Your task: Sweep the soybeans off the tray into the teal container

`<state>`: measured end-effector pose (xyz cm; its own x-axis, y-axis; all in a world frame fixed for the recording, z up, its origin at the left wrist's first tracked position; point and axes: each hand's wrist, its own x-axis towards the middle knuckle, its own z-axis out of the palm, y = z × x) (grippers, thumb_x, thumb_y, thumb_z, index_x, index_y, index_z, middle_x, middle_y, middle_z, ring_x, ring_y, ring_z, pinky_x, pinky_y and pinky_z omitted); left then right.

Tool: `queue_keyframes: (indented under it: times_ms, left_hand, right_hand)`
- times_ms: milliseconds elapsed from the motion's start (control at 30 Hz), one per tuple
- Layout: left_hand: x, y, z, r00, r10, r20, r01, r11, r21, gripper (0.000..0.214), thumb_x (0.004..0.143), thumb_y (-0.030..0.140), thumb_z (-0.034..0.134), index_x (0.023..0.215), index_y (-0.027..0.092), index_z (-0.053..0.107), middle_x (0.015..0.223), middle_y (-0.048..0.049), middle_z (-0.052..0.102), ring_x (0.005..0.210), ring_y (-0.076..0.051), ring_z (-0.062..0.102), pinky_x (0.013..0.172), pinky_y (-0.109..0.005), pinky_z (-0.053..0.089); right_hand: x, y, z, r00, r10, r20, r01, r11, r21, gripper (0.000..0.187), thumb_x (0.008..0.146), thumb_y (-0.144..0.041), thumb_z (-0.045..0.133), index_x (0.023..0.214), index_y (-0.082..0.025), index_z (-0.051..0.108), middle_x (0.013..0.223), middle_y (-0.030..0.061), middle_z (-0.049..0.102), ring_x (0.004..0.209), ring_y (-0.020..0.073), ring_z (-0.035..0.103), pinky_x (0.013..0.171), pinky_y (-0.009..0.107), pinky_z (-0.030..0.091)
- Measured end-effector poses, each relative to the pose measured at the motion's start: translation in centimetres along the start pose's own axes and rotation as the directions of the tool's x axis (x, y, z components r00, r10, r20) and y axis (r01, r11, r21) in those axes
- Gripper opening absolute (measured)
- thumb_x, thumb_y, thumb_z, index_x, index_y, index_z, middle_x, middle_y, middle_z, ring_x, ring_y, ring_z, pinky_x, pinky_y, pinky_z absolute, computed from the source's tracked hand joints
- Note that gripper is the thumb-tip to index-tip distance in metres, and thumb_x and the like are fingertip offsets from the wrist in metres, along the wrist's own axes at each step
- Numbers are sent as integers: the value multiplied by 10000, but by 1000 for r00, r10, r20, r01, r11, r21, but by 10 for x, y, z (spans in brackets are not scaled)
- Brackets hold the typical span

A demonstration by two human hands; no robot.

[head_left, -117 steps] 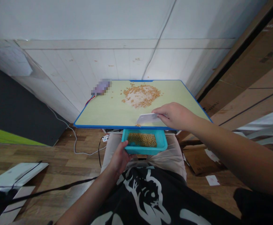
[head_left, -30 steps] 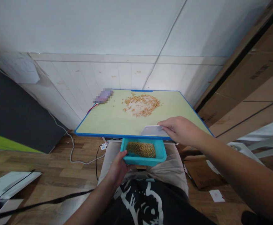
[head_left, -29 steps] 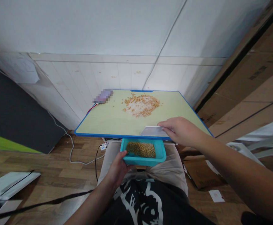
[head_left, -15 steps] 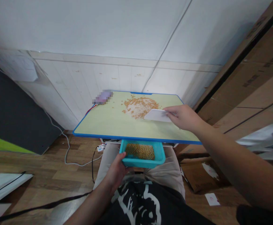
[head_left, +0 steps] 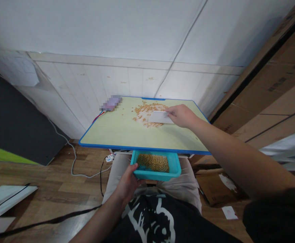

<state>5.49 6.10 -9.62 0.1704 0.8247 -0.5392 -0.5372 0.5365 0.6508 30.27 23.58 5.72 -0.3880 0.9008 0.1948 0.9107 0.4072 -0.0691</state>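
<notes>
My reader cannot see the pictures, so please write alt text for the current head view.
A person's right hand holds a flat white card at a pile of golden and white grains on a pale green table. The left hand has its grip on a turquoise tray of golden-brown grains below the table's near edge.

A pale wall (head_left: 106,27) rises behind a blue-edged table (head_left: 106,133), its lower half faced in scuffed white panels (head_left: 86,81), a grey cable (head_left: 182,45) slanting down across it. Tall brown cardboard (head_left: 271,77) lines the right side, beside a soft shadow on the wall. At left, a dark grey panel (head_left: 15,118) with a lime-green strip (head_left: 0,156) stands over wood-patterned flooring (head_left: 58,185), where a white cord (head_left: 75,155) curls in muted light.
</notes>
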Motion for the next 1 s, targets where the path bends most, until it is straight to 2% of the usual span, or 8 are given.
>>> queue_keyframes:
  times_ms: [200,500,700,1000]
  left_hand:
    - [1,0,2,999,6,-44,-5,1000,23,478,882,405,624,1328,233,635,1265,-96,771,1139,-293,714,855,-402,570]
    - [-1,1,3,1000,5,-25,-4,1000,23,503,888,390,626,1367,237,631,1210,-93,776,1064,-275,727,826,-384,581]
    - [-4,4,7,1000,6,-10,-6,1000,5,458,924,372,589,1351,216,641,1289,-100,752,1165,-273,697,852,-371,572]
    - [-1,2,2,1000,5,-5,-5,1000,3,517,876,395,664,1368,238,629,1202,-82,782,1047,-254,722,809,-351,564]
  right_hand:
    - [9,-3,3,999,-33,30,34,998,-47,367,944,-162,503,1127,-199,819,1049,91,809,955,242,708,799,328,480]
    - [16,1,11,997,-76,29,78,996,-48,345,929,-145,497,1047,-199,818,995,92,803,921,238,698,773,322,457]
    - [17,2,13,995,-91,42,94,993,-64,331,915,-145,504,1017,-197,815,968,82,800,889,223,688,758,313,447]
    - [14,0,12,996,-77,39,78,996,-43,331,911,-147,498,1006,-194,812,981,84,802,890,225,693,754,314,441]
